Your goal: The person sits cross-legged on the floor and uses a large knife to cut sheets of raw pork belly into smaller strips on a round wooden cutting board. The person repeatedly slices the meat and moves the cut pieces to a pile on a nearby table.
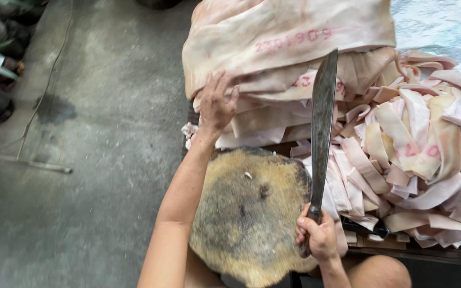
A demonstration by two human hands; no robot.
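- Stacked sheets of pale pork skin [273,48] lie at the far side of the round wooden chopping block [249,213], folded over each other, with faint red stamp marks on them. They sit just beyond the block, not on it.
- Your left hand [217,104] rests flat on the near edge of the stack, fingers spread and open, gripping nothing yet as far as can be seen.
- Your right hand [318,234] is closed tight round the handle of a long cleaver-type blade [322,122], held upright with the tip pointing away over the skins.
- Judgement: get a full pinch on one sheet's edge before you drag; a flat palm will likely slip on greasy skin.
- Keep the blade raised and off to the right while the left hand pulls, well apart from the left forearm.
- Block surface is bare apart from a small scrap; centre the sheet there.
- Heap of cut strips [417,160] lies to the right of the blade; concrete floor [108,133] to the left.
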